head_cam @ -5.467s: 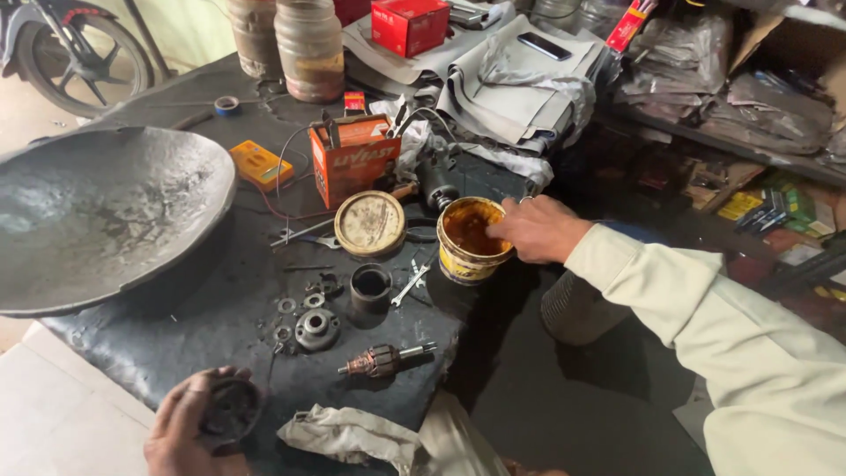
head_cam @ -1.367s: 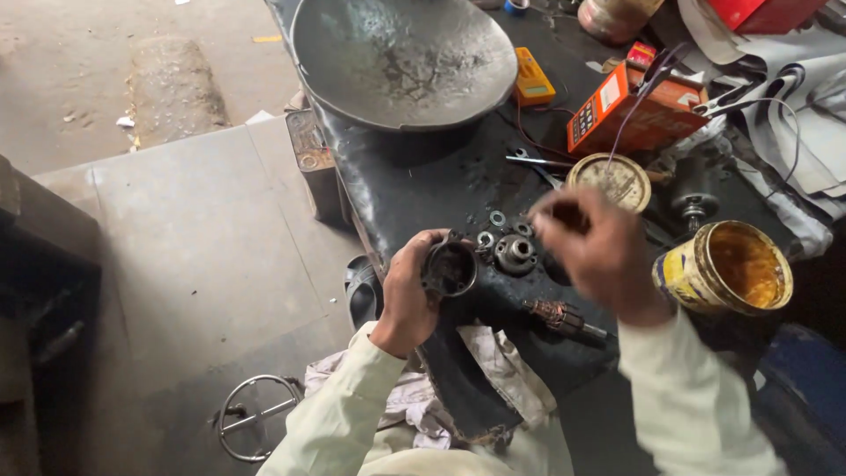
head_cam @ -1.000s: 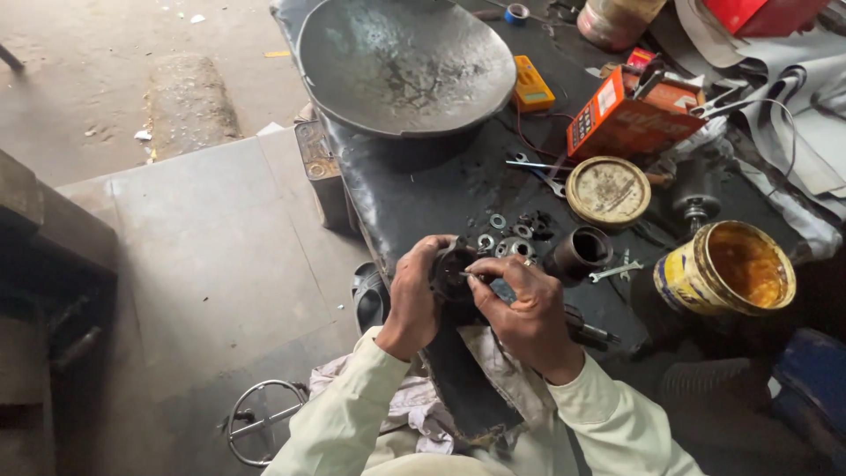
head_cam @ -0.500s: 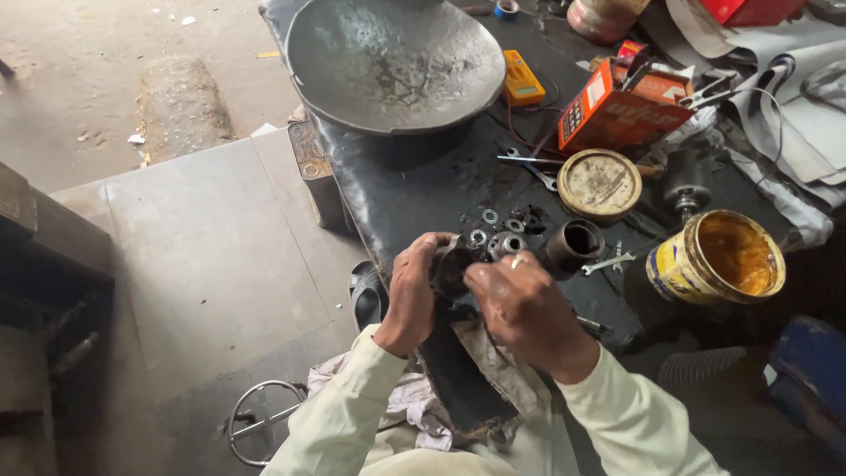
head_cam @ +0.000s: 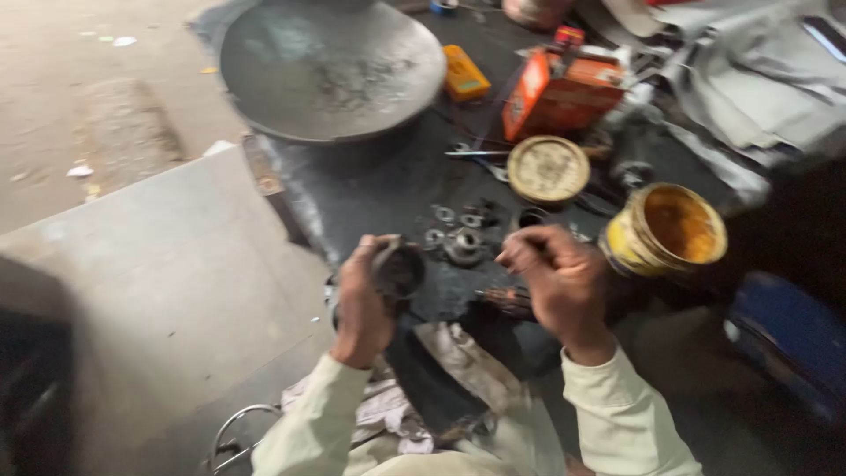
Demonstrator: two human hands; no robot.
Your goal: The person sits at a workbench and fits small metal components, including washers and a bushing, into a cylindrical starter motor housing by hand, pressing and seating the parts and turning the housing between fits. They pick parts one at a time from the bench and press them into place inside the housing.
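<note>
Low in the middle of the frame, the left hand grips a dark, round, cup-shaped metal housing, fingers wrapped around its rim so the open mouth tips up toward the wearer, likely so the inside can be seen. It looks greasy and dull, a cast part blackened with oil. Just to the right, apart from the housing, the right hand is closed into a loose fist with fingertips pinched together; the blur keeps me from telling whether anything small sits between them.

Between and just above the hands, on the black worktop, lie a scatter of small washers and rings and a stubby bearing-like piece, laid close, probably within easy reach. Below the right hand a coppery wound armature rests on its side. Right of centre stands an open yellow tin with amber grease inside, its round lid lying flat above and to the left. Further up sit an orange box-shaped meter and, upper left, a wide, shallow grey metal pan, dented and dusty.
</note>
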